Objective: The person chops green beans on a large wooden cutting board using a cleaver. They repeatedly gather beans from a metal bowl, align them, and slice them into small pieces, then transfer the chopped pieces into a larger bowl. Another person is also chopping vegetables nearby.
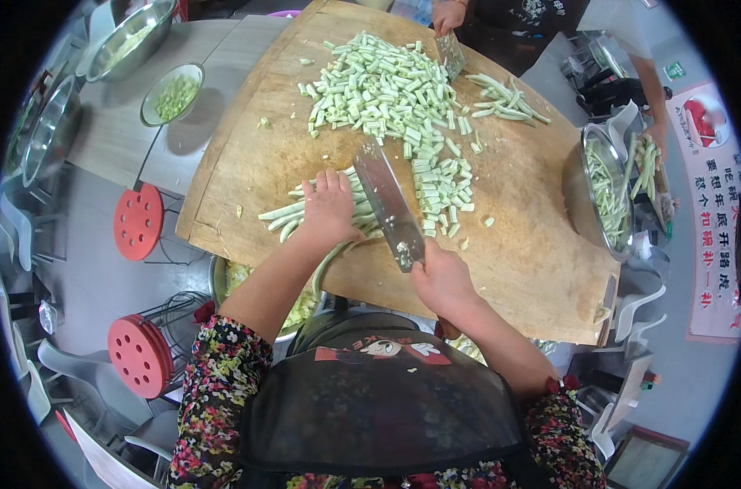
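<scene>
My left hand (332, 208) presses flat on a bundle of long green beans (291, 214) lying on the wooden board (523, 244). One long bean hangs over the board's near edge below my wrist. In my right hand (442, 278) is the handle of a cleaver (387, 202), its broad blade against the right end of the bundle. Pale bits stick to the steel. Just right of the blade lie short cut bean pieces (443, 189), running up into a large heap of cut beans (382, 85) on the far side.
Across the board, another person's hand (448, 15) holds a second cleaver (451, 56) beside whole beans (508, 101). A steel bowl of beans (608, 189) stands at the right, near a further person's hand holding beans. A strainer (175, 95) and red stools (138, 221) are at the left.
</scene>
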The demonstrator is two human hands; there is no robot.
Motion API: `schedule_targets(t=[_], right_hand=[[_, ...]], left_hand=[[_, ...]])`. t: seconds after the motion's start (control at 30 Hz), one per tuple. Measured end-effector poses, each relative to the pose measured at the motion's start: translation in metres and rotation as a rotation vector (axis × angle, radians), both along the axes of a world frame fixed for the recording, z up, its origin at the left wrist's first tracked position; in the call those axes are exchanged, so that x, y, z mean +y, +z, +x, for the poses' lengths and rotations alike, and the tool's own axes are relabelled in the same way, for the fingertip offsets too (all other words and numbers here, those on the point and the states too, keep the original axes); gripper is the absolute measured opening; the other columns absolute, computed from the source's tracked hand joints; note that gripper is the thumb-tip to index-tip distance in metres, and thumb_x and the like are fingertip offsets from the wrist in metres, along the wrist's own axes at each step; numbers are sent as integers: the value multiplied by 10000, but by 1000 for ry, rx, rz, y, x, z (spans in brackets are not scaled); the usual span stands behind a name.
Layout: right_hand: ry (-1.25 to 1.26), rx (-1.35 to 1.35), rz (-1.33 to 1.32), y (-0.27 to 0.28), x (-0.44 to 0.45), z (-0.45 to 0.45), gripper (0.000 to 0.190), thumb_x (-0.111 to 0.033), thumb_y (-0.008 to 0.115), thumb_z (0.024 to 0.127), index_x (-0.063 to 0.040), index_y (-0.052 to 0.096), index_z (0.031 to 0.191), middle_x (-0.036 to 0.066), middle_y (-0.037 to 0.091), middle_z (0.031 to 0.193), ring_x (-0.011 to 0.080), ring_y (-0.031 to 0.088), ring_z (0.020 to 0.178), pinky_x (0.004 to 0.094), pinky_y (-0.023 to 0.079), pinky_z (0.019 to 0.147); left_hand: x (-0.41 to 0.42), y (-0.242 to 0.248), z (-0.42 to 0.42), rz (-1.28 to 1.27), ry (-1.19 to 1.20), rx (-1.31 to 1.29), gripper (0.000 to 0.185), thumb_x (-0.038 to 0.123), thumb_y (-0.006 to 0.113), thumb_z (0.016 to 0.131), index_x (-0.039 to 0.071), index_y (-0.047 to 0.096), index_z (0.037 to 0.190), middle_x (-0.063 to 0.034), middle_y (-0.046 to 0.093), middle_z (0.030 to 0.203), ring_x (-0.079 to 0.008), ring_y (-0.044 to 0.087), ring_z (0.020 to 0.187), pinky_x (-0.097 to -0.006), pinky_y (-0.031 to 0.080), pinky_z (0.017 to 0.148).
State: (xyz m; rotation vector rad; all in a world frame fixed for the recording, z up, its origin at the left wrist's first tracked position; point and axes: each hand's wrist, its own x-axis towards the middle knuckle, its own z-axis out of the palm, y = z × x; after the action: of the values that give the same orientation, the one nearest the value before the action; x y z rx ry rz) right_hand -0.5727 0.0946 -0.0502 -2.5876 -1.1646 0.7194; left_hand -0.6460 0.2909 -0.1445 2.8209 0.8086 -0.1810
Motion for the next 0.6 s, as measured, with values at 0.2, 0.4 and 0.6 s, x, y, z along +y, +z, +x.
schedule_targets(t=[0.2,0.4,0.6], right_hand=[[42,-24,-62,-18,28,2,205,-120,527,811,40,521,938,276,635,805,444,629,782,529,487,725],[-13,-136,129,-69,51,7,230,-120,535,809,29,534,984,274,637,822,445,627,792,512,494,740],[-172,-46,213,-46,31,12,249,-117,529,822,24,524,1027,257,639,816,440,624,781,497,493,723]], left_hand=[[-3,-10,-5,-2,-12,-12,1033,498,856,532,-26,403,1299,-207,398,1380,-356,372,1300,-573,301,1032],[0,-12,-7,-33,1,-54,1086,519,845,552,-10,346,1358,-217,385,1395,-367,351,1322,-591,275,1050],[5,11,-29,-142,13,32,1357,558,866,480,-6,147,1483,-250,269,1489,-409,214,1410,-625,165,1107]])
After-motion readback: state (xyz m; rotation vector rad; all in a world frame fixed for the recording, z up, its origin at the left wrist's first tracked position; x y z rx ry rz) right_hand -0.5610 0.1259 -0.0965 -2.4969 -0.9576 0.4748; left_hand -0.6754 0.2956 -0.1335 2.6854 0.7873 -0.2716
